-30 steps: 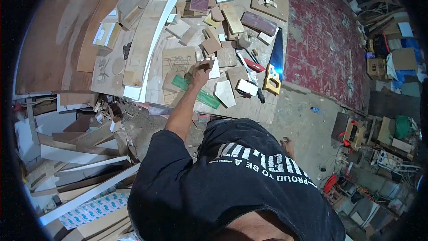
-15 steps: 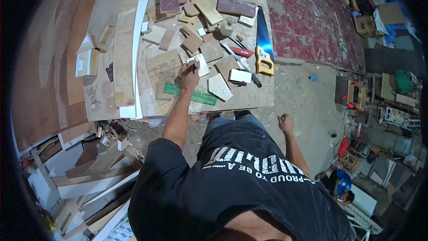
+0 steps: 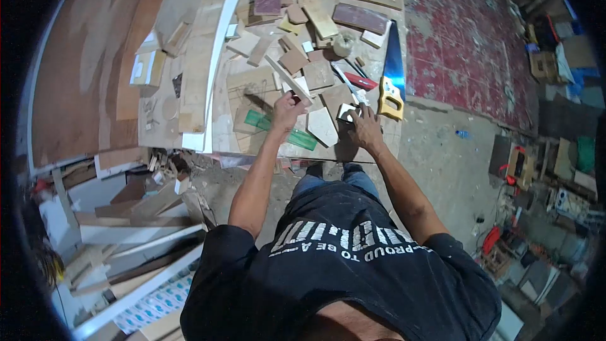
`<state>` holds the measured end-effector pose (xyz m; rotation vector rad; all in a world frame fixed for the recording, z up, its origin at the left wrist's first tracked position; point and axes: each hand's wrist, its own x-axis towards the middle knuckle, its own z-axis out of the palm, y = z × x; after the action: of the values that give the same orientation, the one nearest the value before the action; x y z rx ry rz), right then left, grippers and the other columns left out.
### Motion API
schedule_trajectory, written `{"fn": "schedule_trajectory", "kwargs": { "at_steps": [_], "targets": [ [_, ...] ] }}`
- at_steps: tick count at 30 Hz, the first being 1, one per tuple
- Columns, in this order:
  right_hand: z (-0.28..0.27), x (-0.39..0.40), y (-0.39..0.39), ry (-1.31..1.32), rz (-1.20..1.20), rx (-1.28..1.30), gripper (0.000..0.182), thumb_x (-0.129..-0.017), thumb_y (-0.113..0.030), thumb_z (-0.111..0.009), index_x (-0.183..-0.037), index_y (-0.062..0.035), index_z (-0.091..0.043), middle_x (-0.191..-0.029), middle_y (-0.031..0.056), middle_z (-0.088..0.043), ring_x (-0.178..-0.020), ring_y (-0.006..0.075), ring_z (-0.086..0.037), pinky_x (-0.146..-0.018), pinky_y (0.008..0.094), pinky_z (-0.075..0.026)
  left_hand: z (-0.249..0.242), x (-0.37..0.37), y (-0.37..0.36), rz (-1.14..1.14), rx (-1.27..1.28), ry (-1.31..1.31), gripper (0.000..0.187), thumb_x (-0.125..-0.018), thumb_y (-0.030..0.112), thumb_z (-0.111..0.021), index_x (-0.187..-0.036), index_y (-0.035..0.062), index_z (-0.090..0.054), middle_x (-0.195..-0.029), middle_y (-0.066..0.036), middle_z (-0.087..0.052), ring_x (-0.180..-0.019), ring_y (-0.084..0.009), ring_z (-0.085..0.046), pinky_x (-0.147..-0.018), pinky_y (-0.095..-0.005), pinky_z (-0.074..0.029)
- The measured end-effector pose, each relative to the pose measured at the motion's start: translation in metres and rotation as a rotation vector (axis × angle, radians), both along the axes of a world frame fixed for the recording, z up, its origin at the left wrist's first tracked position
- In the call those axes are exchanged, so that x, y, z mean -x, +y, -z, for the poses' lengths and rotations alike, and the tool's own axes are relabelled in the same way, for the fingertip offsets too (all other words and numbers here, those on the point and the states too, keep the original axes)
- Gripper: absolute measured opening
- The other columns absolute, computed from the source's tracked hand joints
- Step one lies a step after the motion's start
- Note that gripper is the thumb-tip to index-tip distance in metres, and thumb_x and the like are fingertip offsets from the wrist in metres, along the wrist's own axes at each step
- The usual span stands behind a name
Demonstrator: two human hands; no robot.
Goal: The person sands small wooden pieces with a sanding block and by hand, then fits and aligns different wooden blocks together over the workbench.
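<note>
— What is held by the left hand (image 3: 285, 108)?
— A thin, pale wooden strip (image 3: 287, 79) is gripped at its lower end, its long axis running up-left above the workbench (image 3: 372, 145), mid-frame.
— And the right hand (image 3: 366, 127)?
— Fingers are pressed on a small white block (image 3: 345, 112); whether it is grasped cannot be told. A yellow-handled saw (image 3: 391, 76) lies just beside.

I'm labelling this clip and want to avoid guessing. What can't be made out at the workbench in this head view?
- Left hand: closed on a thin pale strip; its lower end is hidden by the fingers.
- Right hand: touches a small white block; the grip is hidden behind the fingers.
- Pencil drawing on the plywood sheet: too small to read.
- Handsaw: teeth too small and blurred to judge.
</note>
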<state>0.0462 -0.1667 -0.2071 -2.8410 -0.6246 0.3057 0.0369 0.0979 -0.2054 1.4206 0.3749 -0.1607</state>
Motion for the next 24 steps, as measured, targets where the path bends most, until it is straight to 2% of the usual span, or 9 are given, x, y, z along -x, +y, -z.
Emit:
{"fn": "schedule_trajectory", "kwargs": {
  "at_steps": [4, 10, 12, 14, 15, 16, 19, 22, 24],
  "targets": [
    [0.026, -0.021, -0.012, 0.077, -0.121, 0.041, 0.056, -0.076, -0.021, -0.072, -0.128, -0.0155, -0.051, -0.129, 0.0179, -0.048, -0.122, 0.0379, -0.046, -0.096, 0.0544, -0.042, -0.037, 0.021, -0.02, -0.103, 0.282, 0.033, 0.02, -0.091, 0.012, -0.064, -0.108, 0.0018, -0.063, -0.091, -0.003, -0.067, -0.078, -0.0079, -0.06, -0.066, -0.0238, -0.047],
    [0.033, -0.035, -0.023, 0.171, -0.139, -0.161, 0.055, -0.077, -0.023, -0.073, -0.125, -0.0093, -0.05, -0.123, 0.0244, -0.047, -0.109, 0.0439, -0.051, -0.088, 0.0532, -0.046, -0.057, 0.032, -0.051, -0.151, 0.374, 0.019, 0.021, -0.091, 0.01, -0.063, -0.11, 0.0009, -0.061, -0.093, -0.004, -0.066, -0.081, -0.0101, -0.06, -0.066, -0.0246, -0.045],
    [0.027, -0.037, -0.021, 0.114, -0.165, -0.206, 0.049, -0.079, -0.025, -0.073, -0.12, -0.0081, -0.052, -0.116, 0.0228, -0.052, -0.1, 0.0392, -0.055, -0.083, 0.0493, -0.048, -0.061, 0.033, -0.059, -0.177, 0.482, -0.025, 0.021, -0.092, 0.009, -0.063, -0.111, 0.0008, -0.061, -0.092, -0.005, -0.066, -0.08, -0.0103, -0.059, -0.067, -0.0236, -0.045],
    [-0.005, -0.037, -0.017, 0.511, 0.183, -0.669, 0.042, -0.082, -0.026, -0.072, -0.115, -0.0069, -0.054, -0.102, 0.016, -0.056, -0.09, 0.0264, -0.056, -0.078, 0.04, -0.048, -0.078, 0.037, -0.071, -0.216, 0.487, -0.02, 0.025, -0.091, 0.009, -0.063, -0.114, -0.0002, -0.06, -0.092, -0.005, -0.066, -0.079, -0.0105, -0.059, -0.066, -0.0233, -0.045],
    [0.016, -0.036, -0.018, 0.45, 0.214, -0.844, 0.037, -0.086, -0.027, -0.069, -0.112, -0.0062, -0.055, -0.093, 0.0088, -0.054, -0.083, 0.0156, -0.051, -0.074, 0.0313, -0.045, -0.085, 0.036, -0.078, -0.246, 0.503, -0.012, 0.028, -0.091, 0.008, -0.063, -0.117, -0.0013, -0.059, -0.091, -0.006, -0.065, -0.079, -0.0108, -0.059, -0.066, -0.0229, -0.045],
    [-0.014, -0.031, -0.014, 0.462, 0.228, -0.942, 0.034, -0.089, -0.025, -0.067, -0.114, -0.0065, -0.054, -0.092, 0.0043, -0.051, -0.084, 0.0118, -0.048, -0.074, 0.027, -0.043, -0.083, 0.034, -0.085, -0.265, 0.497, -0.019, 0.028, -0.091, 0.008, -0.063, -0.117, -0.0013, -0.059, -0.091, -0.006, -0.065, -0.079, -0.0108, -0.059, -0.066, -0.0229, -0.045],
    [-0.071, -0.02, 0.002, 0.538, 0.148, -1.251, 0.03, -0.091, -0.02, -0.063, -0.115, -0.0066, -0.052, -0.088, -0.0002, -0.049, -0.081, 0.0102, -0.045, -0.07, 0.025, -0.04, -0.094, 0.038, -0.104, -0.344, 0.38, -0.056, 0.042, -0.086, 0.0, -0.063, -0.127, 0.0005, -0.054, -0.098, -0.004, -0.064, -0.082, -0.0107, -0.059, -0.068, -0.0244, -0.046],
    [-0.099, -0.013, 0.01, 0.671, 0.182, -1.137, 0.03, -0.089, -0.022, -0.066, -0.111, -0.0044, -0.055, -0.094, 0.0042, -0.051, -0.084, 0.0124, -0.045, -0.074, 0.0266, -0.039, -0.078, 0.044, -0.118, -0.196, 0.239, 0.022, 0.042, -0.086, -0.002, -0.062, -0.127, 0.0025, -0.056, -0.102, -0.003, -0.064, -0.084, -0.0119, -0.059, -0.071, -0.0262, -0.048],
    [-0.076, -0.026, 0.02, 0.33, 0.1, -1.146, 0.028, -0.086, -0.021, -0.068, -0.105, -0.003, -0.057, -0.091, 0.0076, -0.054, -0.084, 0.0178, -0.048, -0.076, 0.0301, -0.04, -0.073, 0.054, -0.141, -0.205, 0.347, -0.017, 0.039, -0.086, -0.001, -0.062, -0.124, 0.0023, -0.057, -0.102, -0.003, -0.064, -0.085, -0.0114, -0.059, -0.072, -0.0267, -0.047]
  ]
}}
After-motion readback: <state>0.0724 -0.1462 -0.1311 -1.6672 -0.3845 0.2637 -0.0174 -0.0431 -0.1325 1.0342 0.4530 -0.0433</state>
